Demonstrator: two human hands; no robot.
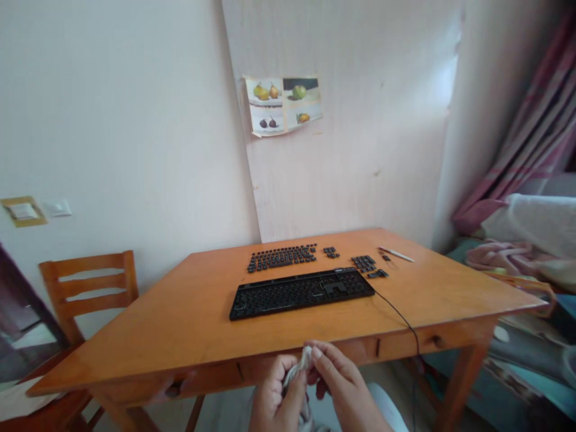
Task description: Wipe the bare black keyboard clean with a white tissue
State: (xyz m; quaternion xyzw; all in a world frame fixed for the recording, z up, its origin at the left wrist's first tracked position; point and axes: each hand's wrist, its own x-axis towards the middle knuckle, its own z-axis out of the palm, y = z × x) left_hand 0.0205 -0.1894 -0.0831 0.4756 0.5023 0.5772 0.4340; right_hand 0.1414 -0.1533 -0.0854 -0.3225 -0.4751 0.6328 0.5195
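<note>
Both hands are together just in front of the table's near edge. My left hand [278, 393] is closed round a crumpled grey-white cloth [292, 373]. My right hand [338, 378] pinches the cloth's upper tip between thumb and fingers. Part of the cloth hangs below, partly hidden by the hands. Beyond them on the wooden table lies a black keyboard [297, 293] with its keycaps off, its cable running off the right side. Behind it, loose black keycaps [283, 258] are laid out in rows, with smaller groups of keycaps [362, 263] to the right.
A white pen-like stick [396, 254] lies at the back right of the table [180, 318]. The cable [400, 315] drops over the front edge. A wooden chair [92, 285] stands at left. Bedding and cloths [508, 258] are piled at right.
</note>
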